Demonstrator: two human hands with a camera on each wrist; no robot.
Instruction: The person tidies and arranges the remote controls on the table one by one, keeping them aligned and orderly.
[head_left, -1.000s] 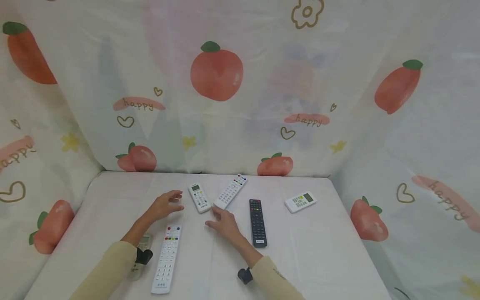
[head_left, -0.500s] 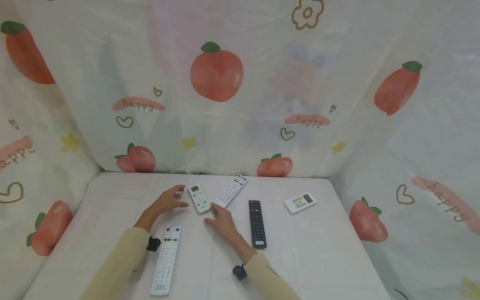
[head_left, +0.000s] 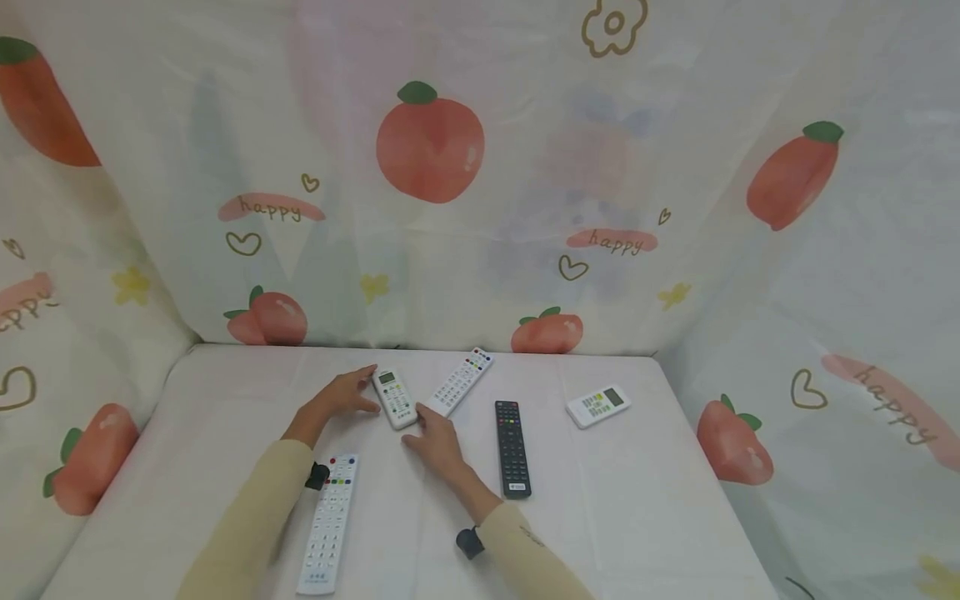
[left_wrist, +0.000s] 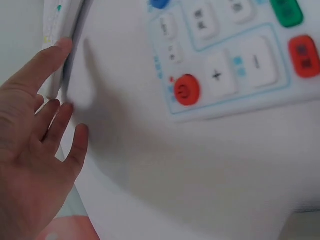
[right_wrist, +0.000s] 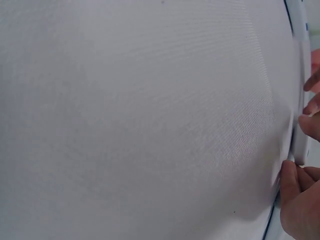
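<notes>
A small white air-conditioner remote [head_left: 394, 400] with a grey screen lies near the back of the table, between my hands. My left hand [head_left: 337, 398] reaches to its left side, fingertips right at the upper edge. In the left wrist view, the thumb [left_wrist: 47, 62] lies along the remote's side, with the other fingers spread loosely. At the lower right corner of the remote is my right hand [head_left: 438, 442], its index fingertip close to the edge and thumb apart. Behind that hand, a slim white remote [head_left: 459, 383] with coloured buttons lies aslant, its lower end partly covered.
A black remote [head_left: 513, 450] lies right of my right hand, and another white air-conditioner remote [head_left: 598, 407] farther right. The long white remote [head_left: 328, 525] sits beside my left sleeve [head_left: 251, 517]. Fruit-printed cloth [head_left: 431, 275] walls the white table [head_left: 630, 517] at back and sides.
My left hand has moved right to the edge of the small air-conditioner remote. My right hand has shifted slightly left. The left sleeve now covers a remote seen earlier at lower left.
</notes>
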